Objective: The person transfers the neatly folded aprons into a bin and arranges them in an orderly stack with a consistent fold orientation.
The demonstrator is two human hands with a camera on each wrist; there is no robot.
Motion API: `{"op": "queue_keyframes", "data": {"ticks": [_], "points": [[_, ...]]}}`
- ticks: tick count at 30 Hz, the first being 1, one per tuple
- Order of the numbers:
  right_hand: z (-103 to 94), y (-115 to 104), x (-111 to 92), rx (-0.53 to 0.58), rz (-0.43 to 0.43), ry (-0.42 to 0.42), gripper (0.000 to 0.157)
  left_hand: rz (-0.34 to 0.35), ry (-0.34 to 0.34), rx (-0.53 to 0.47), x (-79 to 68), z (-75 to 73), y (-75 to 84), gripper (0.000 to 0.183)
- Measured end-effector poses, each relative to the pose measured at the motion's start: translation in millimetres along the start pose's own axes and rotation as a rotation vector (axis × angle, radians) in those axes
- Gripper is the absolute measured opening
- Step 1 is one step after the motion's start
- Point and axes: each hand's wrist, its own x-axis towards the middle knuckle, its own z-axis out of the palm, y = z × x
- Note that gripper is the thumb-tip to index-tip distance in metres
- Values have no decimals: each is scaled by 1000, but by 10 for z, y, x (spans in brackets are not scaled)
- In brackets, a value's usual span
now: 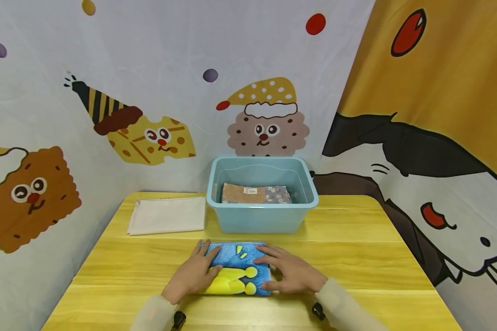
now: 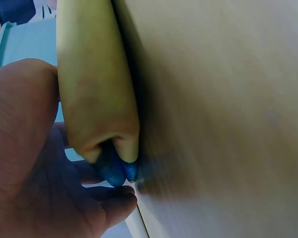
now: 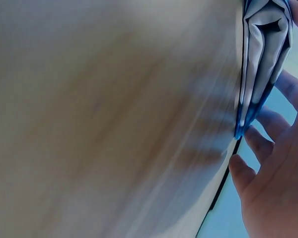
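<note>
A folded blue and yellow cloth [image 1: 234,276] lies near the front of the table. My left hand [image 1: 196,274] rests on its left side, fingers extended over the top. At the right edge, my right hand [image 1: 291,269] touches the cloth with spread fingers and thumb. In the left wrist view, the rounded yellow fold of the cloth [image 2: 97,74] stands beside the palm of the left hand [image 2: 44,173]. Layered folds with a pale lining show at the cloth's end [image 3: 265,54] in the right wrist view, with the right hand [image 3: 280,163] alongside.
A light blue plastic bin [image 1: 262,218] stands at the back of the wooden table [image 1: 356,257]. Inside it is a folded brown and floral fabric [image 1: 244,194] with a white label. Left of the bin lies a folded off-white cloth [image 1: 167,215]. A cartoon-printed curtain hangs behind.
</note>
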Motion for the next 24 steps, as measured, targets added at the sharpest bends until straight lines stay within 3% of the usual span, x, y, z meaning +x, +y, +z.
{"op": "queue_keyframes", "data": {"ticks": [9,24], "points": [[-67,148,-185,74,-14,13,62,35,-34,-4,82,76,149,57],[-149,354,-378,157,-11,15,60,69,-23,-8,187,189,347,57]]}}
